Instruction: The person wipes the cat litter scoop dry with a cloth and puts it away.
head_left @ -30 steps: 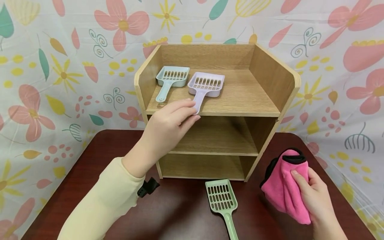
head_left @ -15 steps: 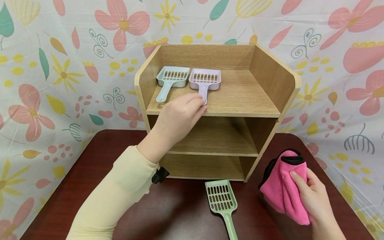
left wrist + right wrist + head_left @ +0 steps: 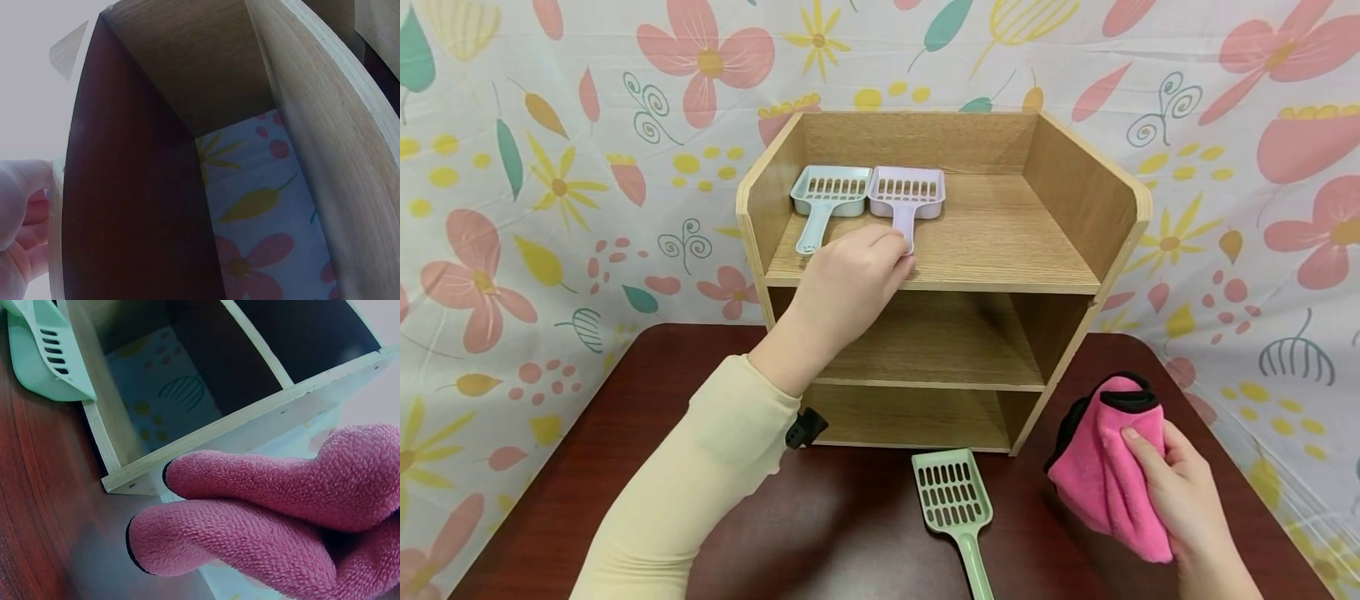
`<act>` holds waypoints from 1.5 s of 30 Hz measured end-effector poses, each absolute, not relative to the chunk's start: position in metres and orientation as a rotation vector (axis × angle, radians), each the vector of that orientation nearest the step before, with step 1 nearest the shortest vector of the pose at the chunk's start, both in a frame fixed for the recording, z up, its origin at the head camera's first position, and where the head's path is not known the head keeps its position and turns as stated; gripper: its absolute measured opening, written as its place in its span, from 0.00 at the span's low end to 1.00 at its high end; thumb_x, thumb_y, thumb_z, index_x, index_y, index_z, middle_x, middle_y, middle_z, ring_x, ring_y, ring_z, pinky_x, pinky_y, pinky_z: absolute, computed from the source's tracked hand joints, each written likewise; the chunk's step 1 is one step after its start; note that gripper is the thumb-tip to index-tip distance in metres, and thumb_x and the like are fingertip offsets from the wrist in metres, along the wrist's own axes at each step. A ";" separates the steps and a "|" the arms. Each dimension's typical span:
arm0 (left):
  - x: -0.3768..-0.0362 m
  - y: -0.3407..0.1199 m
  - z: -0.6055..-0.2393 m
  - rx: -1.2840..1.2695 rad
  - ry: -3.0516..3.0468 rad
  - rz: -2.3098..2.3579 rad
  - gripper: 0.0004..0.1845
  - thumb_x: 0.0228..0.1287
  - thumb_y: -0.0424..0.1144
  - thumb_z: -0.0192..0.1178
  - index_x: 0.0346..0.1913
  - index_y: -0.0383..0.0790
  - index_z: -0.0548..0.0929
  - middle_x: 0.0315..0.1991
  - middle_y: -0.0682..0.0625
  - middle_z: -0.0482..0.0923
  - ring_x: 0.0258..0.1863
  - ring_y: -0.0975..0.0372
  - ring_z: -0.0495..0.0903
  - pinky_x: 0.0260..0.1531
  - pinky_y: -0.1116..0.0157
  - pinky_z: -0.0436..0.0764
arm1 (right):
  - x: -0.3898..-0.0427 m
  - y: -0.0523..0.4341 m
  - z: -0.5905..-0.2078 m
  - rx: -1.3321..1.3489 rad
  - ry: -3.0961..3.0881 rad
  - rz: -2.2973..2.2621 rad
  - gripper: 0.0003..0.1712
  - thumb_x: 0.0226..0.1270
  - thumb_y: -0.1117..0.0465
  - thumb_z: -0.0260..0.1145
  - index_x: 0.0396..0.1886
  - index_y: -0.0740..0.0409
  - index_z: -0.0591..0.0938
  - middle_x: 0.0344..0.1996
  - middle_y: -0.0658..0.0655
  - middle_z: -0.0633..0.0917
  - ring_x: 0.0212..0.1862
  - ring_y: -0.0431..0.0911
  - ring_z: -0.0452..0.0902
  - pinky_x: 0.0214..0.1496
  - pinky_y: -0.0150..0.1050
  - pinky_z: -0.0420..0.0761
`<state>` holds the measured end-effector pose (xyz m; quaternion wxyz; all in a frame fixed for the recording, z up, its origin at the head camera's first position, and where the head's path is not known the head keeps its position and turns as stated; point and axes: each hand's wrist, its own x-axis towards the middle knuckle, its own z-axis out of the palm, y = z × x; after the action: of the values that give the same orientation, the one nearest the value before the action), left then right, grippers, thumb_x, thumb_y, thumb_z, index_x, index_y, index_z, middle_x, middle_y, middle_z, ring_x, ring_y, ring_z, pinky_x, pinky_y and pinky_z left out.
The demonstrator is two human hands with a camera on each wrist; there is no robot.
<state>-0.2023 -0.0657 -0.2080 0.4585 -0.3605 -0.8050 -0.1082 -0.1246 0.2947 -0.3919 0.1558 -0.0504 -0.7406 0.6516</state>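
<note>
My left hand [image 3: 852,271] pinches the handle end of a lilac litter scoop [image 3: 904,215] on the shelf unit's top board [image 3: 1000,242]. This scoop lies slots up, handle toward the front, its head right beside a pale blue litter scoop [image 3: 816,225]. In the left wrist view, the fingers [image 3: 28,234] show at the board's edge; the scoop is hidden there. My right hand [image 3: 1187,492] grips a folded pink cloth [image 3: 1116,483] with black edging, over the table's right side. Folds of the fuzzy cloth [image 3: 250,537] fill much of the right wrist view.
A green litter scoop [image 3: 958,527] lies on the dark red table [image 3: 850,533] before the wooden shelf unit [image 3: 1082,187]. Side panels and a back panel border the top board, with two open compartments below. A flowered sheet [image 3: 587,275] hangs behind.
The lilac scoop has slid back and left and turned straighter, coming up against the blue scoop, whose handle shifted slightly right. My left hand moved along with it; the right hand barely moved.
</note>
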 end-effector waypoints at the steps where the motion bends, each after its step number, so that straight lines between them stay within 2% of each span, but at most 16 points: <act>1: -0.202 -0.065 -0.208 -0.885 -1.994 -0.273 0.05 0.63 0.34 0.60 0.33 0.34 0.80 0.35 0.47 0.83 0.36 0.58 0.82 0.40 0.64 0.81 | -0.125 0.294 -0.392 -0.145 -2.119 1.868 0.08 0.68 0.63 0.60 0.36 0.43 0.81 0.22 0.37 0.83 0.26 0.28 0.75 0.29 0.21 0.72; 10: -0.189 -0.071 -0.217 -0.847 -1.901 -0.324 0.12 0.60 0.39 0.64 0.43 0.35 0.83 0.43 0.44 0.83 0.45 0.54 0.82 0.48 0.63 0.80 | -0.127 0.292 -0.391 -0.150 -2.114 1.891 0.07 0.67 0.63 0.61 0.37 0.43 0.81 0.23 0.38 0.83 0.28 0.29 0.75 0.30 0.21 0.72; 22: -0.167 -0.080 -0.252 -0.865 -1.788 -0.437 0.14 0.53 0.38 0.66 0.42 0.33 0.84 0.39 0.43 0.84 0.40 0.55 0.83 0.44 0.62 0.82 | -0.130 0.287 -0.388 -0.110 -2.132 1.904 0.06 0.67 0.62 0.60 0.36 0.44 0.80 0.23 0.39 0.83 0.27 0.30 0.75 0.29 0.22 0.73; 28: -0.164 -0.086 -0.279 -0.845 -1.854 -0.468 0.17 0.50 0.38 0.67 0.44 0.34 0.83 0.37 0.45 0.85 0.38 0.56 0.84 0.38 0.62 0.83 | -0.128 0.287 -0.386 -0.079 -2.113 1.960 0.08 0.68 0.63 0.59 0.38 0.44 0.80 0.23 0.40 0.84 0.25 0.31 0.77 0.28 0.23 0.75; 35: -0.160 -0.088 -0.315 -0.816 -1.984 -0.506 0.16 0.52 0.40 0.67 0.44 0.35 0.84 0.36 0.46 0.85 0.36 0.56 0.84 0.35 0.62 0.83 | -0.123 0.292 -0.382 -0.041 -2.090 1.979 0.09 0.69 0.64 0.58 0.40 0.45 0.79 0.22 0.42 0.84 0.23 0.31 0.78 0.25 0.25 0.76; 45: -0.154 -0.083 -0.355 -0.774 -2.158 -0.564 0.15 0.53 0.41 0.67 0.43 0.38 0.84 0.36 0.49 0.86 0.36 0.58 0.85 0.34 0.63 0.83 | -0.116 0.294 -0.382 0.052 -2.263 1.817 0.10 0.69 0.64 0.58 0.45 0.46 0.78 0.26 0.40 0.84 0.26 0.32 0.79 0.30 0.24 0.76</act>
<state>-0.1539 -0.0833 -0.3551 0.3803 -0.3032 -0.8453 -0.2210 -0.1159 0.2938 -0.3820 0.1189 0.0179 -0.7741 0.6216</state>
